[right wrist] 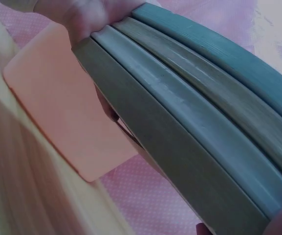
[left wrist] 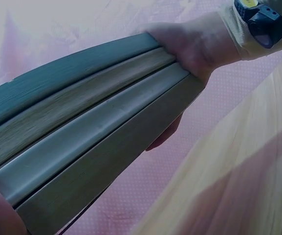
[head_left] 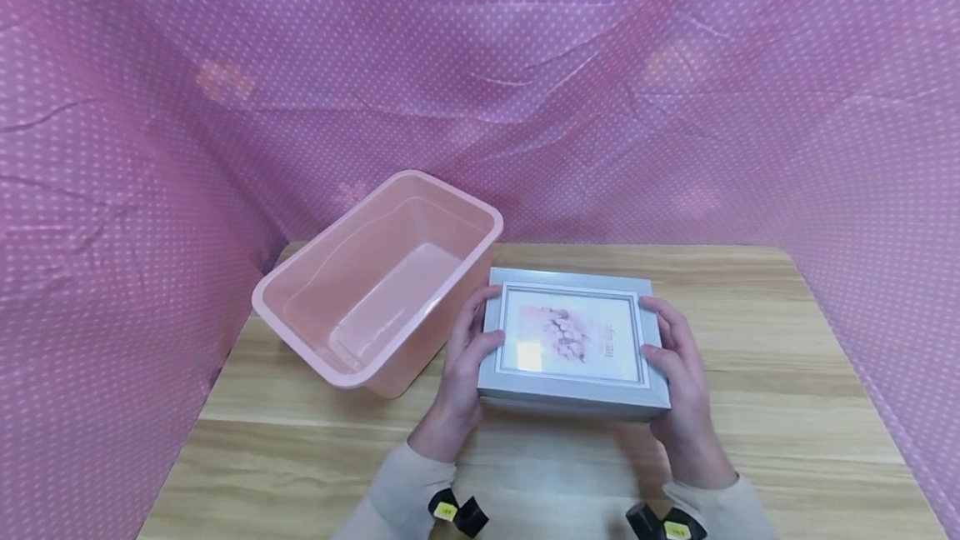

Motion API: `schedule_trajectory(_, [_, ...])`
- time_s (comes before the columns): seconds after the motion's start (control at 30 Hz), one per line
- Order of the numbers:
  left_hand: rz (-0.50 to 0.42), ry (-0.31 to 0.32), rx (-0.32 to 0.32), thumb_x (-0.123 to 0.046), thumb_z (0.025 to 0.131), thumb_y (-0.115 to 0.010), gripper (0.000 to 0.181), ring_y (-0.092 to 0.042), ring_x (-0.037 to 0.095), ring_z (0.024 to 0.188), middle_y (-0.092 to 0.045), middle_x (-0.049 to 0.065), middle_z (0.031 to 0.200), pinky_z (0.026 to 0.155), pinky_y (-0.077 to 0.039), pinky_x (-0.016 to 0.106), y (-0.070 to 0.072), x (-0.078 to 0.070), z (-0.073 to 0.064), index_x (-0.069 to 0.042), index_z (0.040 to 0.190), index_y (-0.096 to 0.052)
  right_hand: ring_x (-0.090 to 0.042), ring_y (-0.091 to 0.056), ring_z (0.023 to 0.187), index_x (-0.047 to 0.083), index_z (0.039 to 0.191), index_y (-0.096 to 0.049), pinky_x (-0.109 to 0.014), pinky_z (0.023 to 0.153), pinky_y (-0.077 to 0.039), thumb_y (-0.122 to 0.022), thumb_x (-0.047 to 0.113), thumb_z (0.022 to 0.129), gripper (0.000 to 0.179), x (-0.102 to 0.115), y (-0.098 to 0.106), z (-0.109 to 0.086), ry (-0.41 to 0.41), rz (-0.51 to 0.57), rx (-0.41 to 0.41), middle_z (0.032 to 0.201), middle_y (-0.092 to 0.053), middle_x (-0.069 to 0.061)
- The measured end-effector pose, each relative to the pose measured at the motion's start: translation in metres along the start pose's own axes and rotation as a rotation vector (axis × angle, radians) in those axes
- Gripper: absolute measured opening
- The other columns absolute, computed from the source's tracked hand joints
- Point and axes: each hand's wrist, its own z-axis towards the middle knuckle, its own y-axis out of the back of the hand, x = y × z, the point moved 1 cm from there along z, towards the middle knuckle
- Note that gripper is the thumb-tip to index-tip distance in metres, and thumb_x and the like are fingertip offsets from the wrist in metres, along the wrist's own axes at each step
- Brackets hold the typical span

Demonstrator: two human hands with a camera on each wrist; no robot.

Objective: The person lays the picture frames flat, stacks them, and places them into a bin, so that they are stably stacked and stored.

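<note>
Both hands hold a stack of picture frames above the table, to the right of the pink basin. The top one has a silver-grey border and a pink flower print behind glass. My left hand grips the left side, thumb on the top border. On the opposite side my right hand grips it likewise. In the left wrist view several frame edges lie one over another, in teal, brown and grey. The right wrist view shows the same layered edges. The undersides of the stack are hidden.
The empty-looking basin stands slanted at the back left of the wood-grain table. A pink dotted cloth hangs behind and on both sides of the table. Each wrist wears a small black camera, such as the left camera.
</note>
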Motion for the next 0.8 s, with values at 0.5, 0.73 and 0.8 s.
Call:
schedule_trajectory(0.5, [0.042,-0.039,-0.017,-0.013,0.091,-0.053,0.06,-0.018,0.027,0.168,-0.026,0.003,0.179,0.135,-0.012,0.058,-0.004,-0.028,-0.001,-0.015,0.151,-0.05,-0.028,-0.046,0.136,0.01,0.156,-0.048,-0.032,0.105,-0.042,-0.03,-0.001,0.101,0.059,0.029,-0.009,0.01,0.05,0.001,0.066,0.159,-0.046,-0.009])
schedule_trajectory(0.73, [0.008,-0.083,-0.009,-0.011,0.089,-0.053,0.062,-0.027,0.027,0.164,-0.03,0.005,0.177,0.132,-0.018,0.055,-0.006,-0.039,0.003,-0.013,0.151,-0.051,-0.029,-0.042,0.139,0.012,0.155,-0.05,-0.036,0.106,-0.039,-0.03,-0.001,0.101,0.059,0.04,-0.014,0.015,0.035,0.026,0.06,0.16,-0.045,-0.009])
schedule_trajectory(0.8, [-0.001,-0.094,-0.008,-0.01,0.089,-0.053,0.062,-0.031,0.027,0.161,-0.035,0.004,0.174,0.131,-0.02,0.053,-0.007,-0.042,0.003,-0.012,0.151,-0.052,-0.03,-0.043,0.138,0.012,0.155,-0.05,-0.036,0.106,-0.039,-0.03,-0.001,0.1,0.059,0.044,-0.017,0.017,0.032,0.03,0.056,0.159,-0.046,-0.01])
